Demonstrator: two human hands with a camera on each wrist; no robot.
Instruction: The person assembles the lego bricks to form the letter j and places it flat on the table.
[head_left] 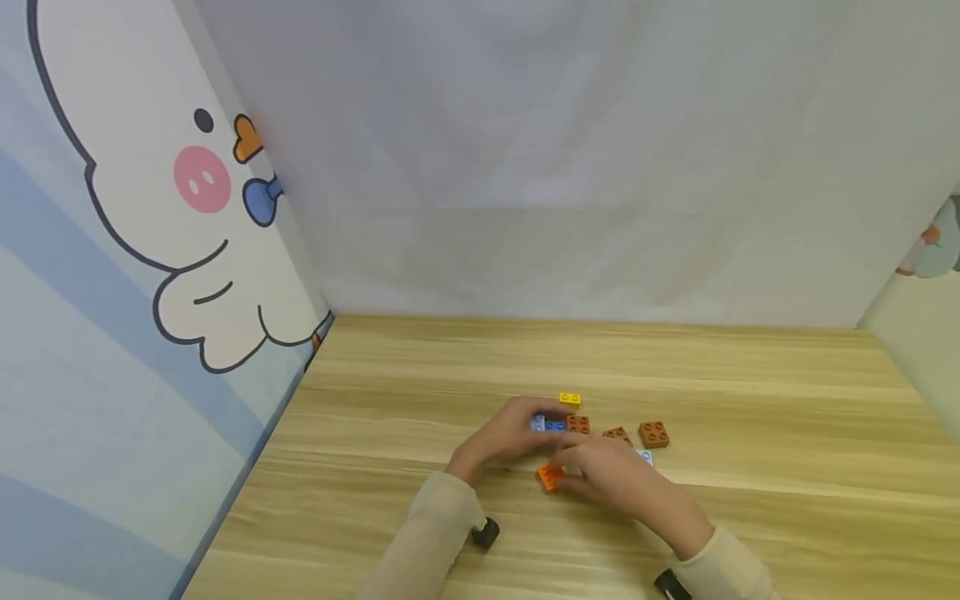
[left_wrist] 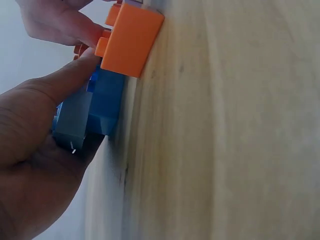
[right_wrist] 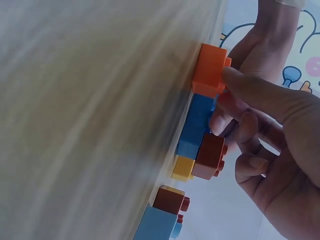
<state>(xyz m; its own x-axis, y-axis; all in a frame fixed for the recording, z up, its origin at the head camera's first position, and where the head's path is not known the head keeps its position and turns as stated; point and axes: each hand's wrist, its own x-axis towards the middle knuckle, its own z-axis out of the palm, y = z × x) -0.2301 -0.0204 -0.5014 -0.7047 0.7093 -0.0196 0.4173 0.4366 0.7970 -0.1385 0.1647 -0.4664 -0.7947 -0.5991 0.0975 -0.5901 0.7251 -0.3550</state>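
The orange brick (head_left: 550, 476) lies on the table (head_left: 750, 517) between both hands, right hand (head_left: 615, 479) pinching it, left hand (head_left: 506, 433) gripping the blue brick (head_left: 553, 426) just beyond

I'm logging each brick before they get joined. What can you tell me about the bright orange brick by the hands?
The orange brick is a small, glossy plastic block, bright orange, with round studs on top. It sits flat on the wooden table, studs up, at the near end of the cluster, right beside a blue brick. The right hand touches its studded top with a fingertip; the left hand holds the blue brick next to it.
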